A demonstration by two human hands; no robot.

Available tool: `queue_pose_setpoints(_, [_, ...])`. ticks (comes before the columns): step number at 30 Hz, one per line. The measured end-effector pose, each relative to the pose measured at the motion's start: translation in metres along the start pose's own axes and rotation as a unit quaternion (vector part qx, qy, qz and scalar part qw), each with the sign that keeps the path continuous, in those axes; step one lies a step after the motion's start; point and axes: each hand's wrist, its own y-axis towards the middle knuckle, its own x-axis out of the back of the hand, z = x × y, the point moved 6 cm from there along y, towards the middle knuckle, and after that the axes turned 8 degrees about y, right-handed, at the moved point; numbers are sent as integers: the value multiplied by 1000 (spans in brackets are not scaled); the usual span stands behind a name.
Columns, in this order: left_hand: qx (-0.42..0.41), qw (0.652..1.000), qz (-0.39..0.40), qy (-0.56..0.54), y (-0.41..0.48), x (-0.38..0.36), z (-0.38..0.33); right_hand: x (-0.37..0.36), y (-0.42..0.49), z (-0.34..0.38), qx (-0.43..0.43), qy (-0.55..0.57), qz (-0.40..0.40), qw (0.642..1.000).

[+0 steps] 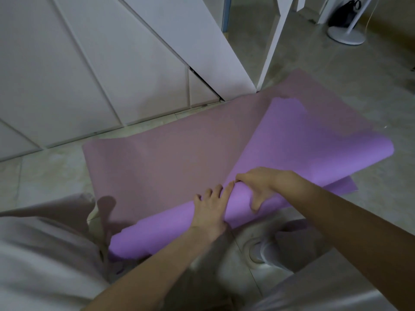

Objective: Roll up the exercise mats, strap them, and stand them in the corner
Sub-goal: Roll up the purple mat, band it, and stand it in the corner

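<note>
While my left hand lies flat, fingers straight and spread, pressing on the rolled part of the purple exercise mat, my right hand sits just beside it. Its fingers arch over the top of the roll and its thumb hooks down the near side, clamped on it. The fingertips of both hands nearly meet where the roll joins the flat sheet. On my screen the roll looks loose and runs slantwise from lower left to upper right. The flat, duller mauve stretch lies beyond it on the tiled floor, with its far edge near the white panelled doors. A white shoe shows below the roll. Far off, a black bag sits near a round white stand base.
</note>
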Motion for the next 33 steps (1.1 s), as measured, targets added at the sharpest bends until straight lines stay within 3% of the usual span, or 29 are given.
queue_pose_setpoints(3, [-30,995,46,-85,9,-2,12,-5,-12,-2,24,1,-56,998])
queue_pose_setpoints(6, [-49,980,87,-173,18,4,20,-11,-23,2,67,-127,-146,979])
queue_pose_setpoints(9, [-61,971,140,-185,27,9,20,-19,-26,-6,60,-175,-218,958])
queue_pose_setpoints(14, [-91,963,193,-164,29,13,15,-21,-23,-9,-8,-188,-178,966])
queue_pose_setpoints(18, [-68,986,133,-69,14,12,6,-13,-19,-3,-14,-205,-144,968])
queue_pose_setpoints(22, [-8,999,-24,38,-10,11,-1,-2,-15,3,-17,-201,-135,970])
queue_pose_setpoints(27, [5,992,-57,112,-19,-7,-10,8,-7,12,-9,-145,-99,984])
queue_pose_setpoints(33, [-49,995,-85,29,-10,-3,-9,9,-17,4,-26,-37,7,999])
